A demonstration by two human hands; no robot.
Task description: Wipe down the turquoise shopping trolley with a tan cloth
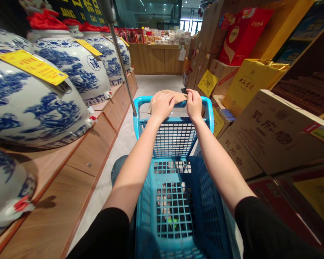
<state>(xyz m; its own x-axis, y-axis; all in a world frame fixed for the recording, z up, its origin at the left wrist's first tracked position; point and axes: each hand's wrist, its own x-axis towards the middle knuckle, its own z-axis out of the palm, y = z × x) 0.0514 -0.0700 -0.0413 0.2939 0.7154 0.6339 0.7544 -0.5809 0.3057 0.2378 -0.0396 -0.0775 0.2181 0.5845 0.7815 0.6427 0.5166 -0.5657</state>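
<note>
A blue plastic shopping cart with grid walls stands right in front of me, its basket floor in view below my arms. A tan cloth lies over the cart's top handle bar. My left hand presses down over the left part of the cloth, fingers bent round it and the bar. At the right end of the bar my right hand is closed, its curled fingers at the cloth's edge. The undersides of the fingers are hidden. A thin metal pole rises from the cart's left corner.
Large blue-and-white porcelain jars with red cloth tops line a wooden shelf on the left. Stacked cartons, a yellow bag and a red bag crowd the right. A wooden counter crosses the aisle's far end.
</note>
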